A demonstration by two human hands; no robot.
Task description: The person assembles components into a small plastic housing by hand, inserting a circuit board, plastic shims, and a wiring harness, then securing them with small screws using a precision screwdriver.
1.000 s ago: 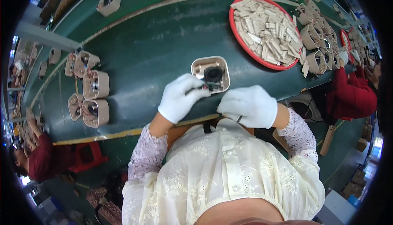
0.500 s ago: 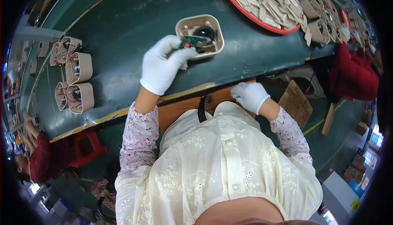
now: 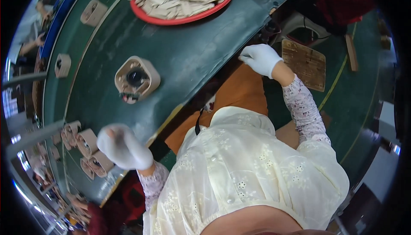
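A beige plastic housing [image 3: 153,73] with rounded corners rests on the green bench, a round black speaker [image 3: 136,77] inside it. At its near-left rim sits a small green circuit board [image 3: 129,96], which no hand touches. My left hand [image 3: 122,146], in a white glove, is over the bench's near edge, beside a group of housings; motion blurs its fingers. My right hand [image 3: 262,59], also gloved in white, is at the bench edge on the right. Its fingers are bent together, and whatever may be between them is hidden.
A red round tray [image 3: 180,21] heaped with beige strips stands at the far side. Several housings with wires [image 3: 87,143] stand at the left, and others are on the far strip. A wooden board [image 3: 303,65] lies to the right, below bench height.
My left hand has let go of the circuit board, now at the housing's rim, and has drawn back toward the near left. My right hand stays near the bench edge. The view has turned.
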